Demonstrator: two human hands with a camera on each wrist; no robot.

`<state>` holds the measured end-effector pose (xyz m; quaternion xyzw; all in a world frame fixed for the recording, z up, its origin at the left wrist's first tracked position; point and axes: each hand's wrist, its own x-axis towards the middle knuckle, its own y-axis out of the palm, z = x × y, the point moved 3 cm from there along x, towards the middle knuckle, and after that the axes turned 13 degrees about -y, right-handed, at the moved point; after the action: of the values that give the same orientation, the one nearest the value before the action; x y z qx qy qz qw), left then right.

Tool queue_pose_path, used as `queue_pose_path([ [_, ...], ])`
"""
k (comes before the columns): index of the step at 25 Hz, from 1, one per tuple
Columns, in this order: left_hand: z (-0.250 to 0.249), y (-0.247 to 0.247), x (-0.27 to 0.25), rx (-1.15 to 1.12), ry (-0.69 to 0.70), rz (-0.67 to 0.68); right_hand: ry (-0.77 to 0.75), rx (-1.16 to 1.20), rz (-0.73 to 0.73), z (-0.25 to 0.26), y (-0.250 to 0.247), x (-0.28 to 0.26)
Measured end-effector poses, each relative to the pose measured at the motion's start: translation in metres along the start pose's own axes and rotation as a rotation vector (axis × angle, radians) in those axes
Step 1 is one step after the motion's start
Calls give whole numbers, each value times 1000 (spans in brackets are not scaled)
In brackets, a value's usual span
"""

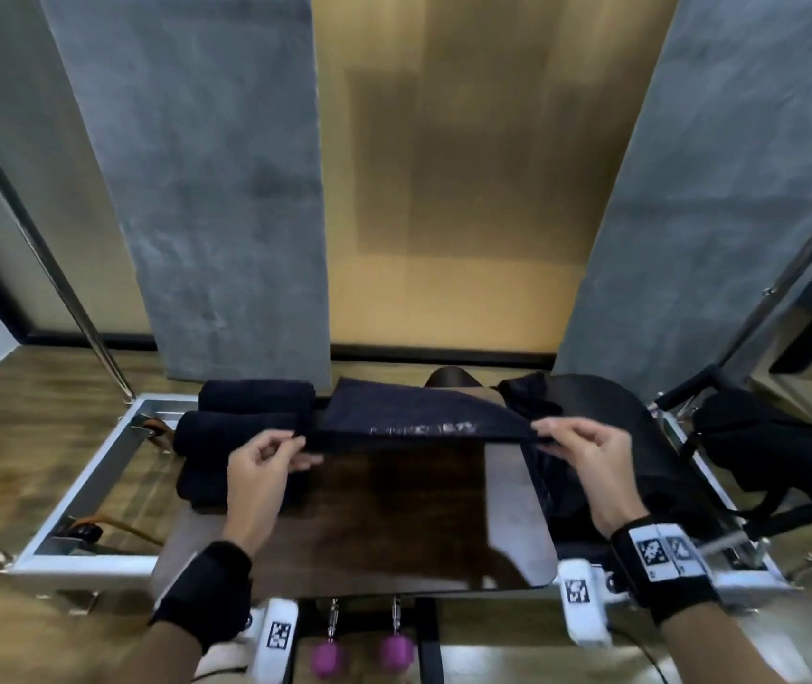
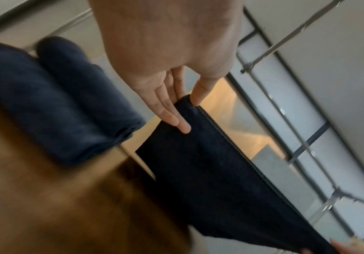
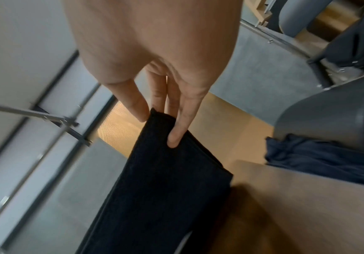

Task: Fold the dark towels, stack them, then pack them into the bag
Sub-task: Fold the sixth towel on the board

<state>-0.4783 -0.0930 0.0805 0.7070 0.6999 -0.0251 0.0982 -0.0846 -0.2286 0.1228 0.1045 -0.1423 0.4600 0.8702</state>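
A dark towel [image 1: 414,417] with pale lettering hangs stretched above the brown table [image 1: 394,515], held at its two near corners. My left hand [image 1: 266,456] pinches the left corner between thumb and fingers [image 2: 184,110]. My right hand [image 1: 581,446] pinches the right corner [image 3: 161,123]. The towel [image 2: 215,171] looks doubled over, with two edges together [image 3: 172,189]. Folded dark towels [image 1: 246,436] lie stacked at the table's left [image 2: 57,106]. A loose dark towel [image 1: 532,402] lies crumpled at the back right [image 3: 320,163]. A black bag [image 1: 759,441] sits to the right.
The table rests on a metal-framed apparatus [image 1: 98,466] with rails on both sides. A dark curved pad [image 1: 621,436] stands at the right of the table. Purple knobs [image 1: 359,656] hang below the near edge. Grey hangings [image 1: 206,190] hang behind.
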Motion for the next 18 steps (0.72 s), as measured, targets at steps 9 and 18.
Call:
queue_pose_path([
  [9, 106, -20, -33, 945, -228, -37, 443, -419, 260, -126, -28, -112],
  [18, 79, 102, 41, 1006, -9, 265, 355, -409, 185, -139, 7, 23],
])
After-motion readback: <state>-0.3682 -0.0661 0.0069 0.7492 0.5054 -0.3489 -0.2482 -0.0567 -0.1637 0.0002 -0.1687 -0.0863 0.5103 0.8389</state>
